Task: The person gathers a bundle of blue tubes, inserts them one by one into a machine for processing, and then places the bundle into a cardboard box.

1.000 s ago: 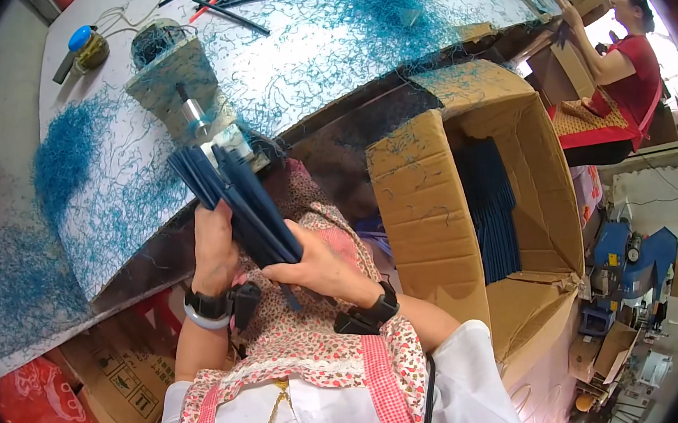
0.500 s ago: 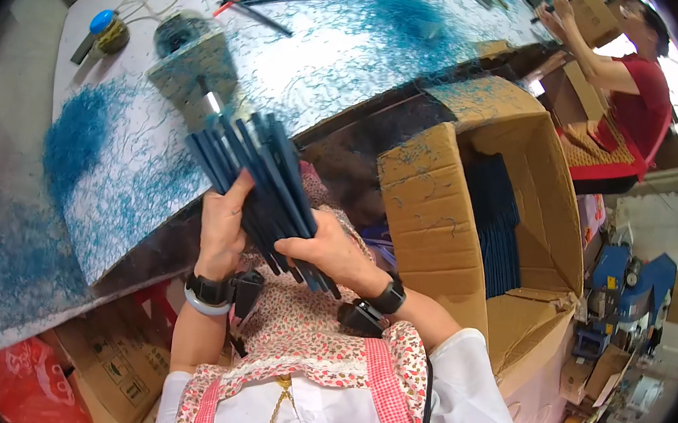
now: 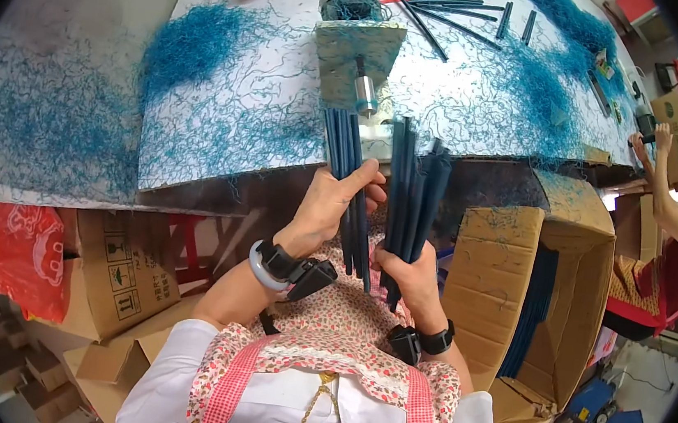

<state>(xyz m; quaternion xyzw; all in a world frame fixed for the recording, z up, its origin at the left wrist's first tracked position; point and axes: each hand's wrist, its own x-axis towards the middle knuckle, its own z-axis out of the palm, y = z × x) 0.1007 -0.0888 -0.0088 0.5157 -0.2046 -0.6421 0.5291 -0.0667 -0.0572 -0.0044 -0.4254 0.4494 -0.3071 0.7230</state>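
My left hand (image 3: 329, 207) is closed around a bunch of thin dark blue rods (image 3: 345, 142), their upper ends near the front edge of the worktable. In my right hand (image 3: 413, 277) is a second, thicker bunch of dark blue rods (image 3: 411, 190), upright and slightly fanned at the top. A narrow gap separates the two bunches. Just beyond the rod tops, a small motor-driven machine (image 3: 351, 2) with a silver chuck (image 3: 365, 94) stands on the table. Whether the rods are hollow I cannot make out.
Curly blue shavings (image 3: 195, 48) cover much of the white table (image 3: 283, 115). Loose dark rods (image 3: 459, 13) lie at the back. An open cardboard box (image 3: 496, 286) with more rods stands to my right, a red bag (image 3: 20, 256) to my left. A co-worker (image 3: 674, 247) sits at far right.
The single bundle held between both hands is now split in two, one part in each hand. The view has turned, bringing the machine to the middle and the box lower.
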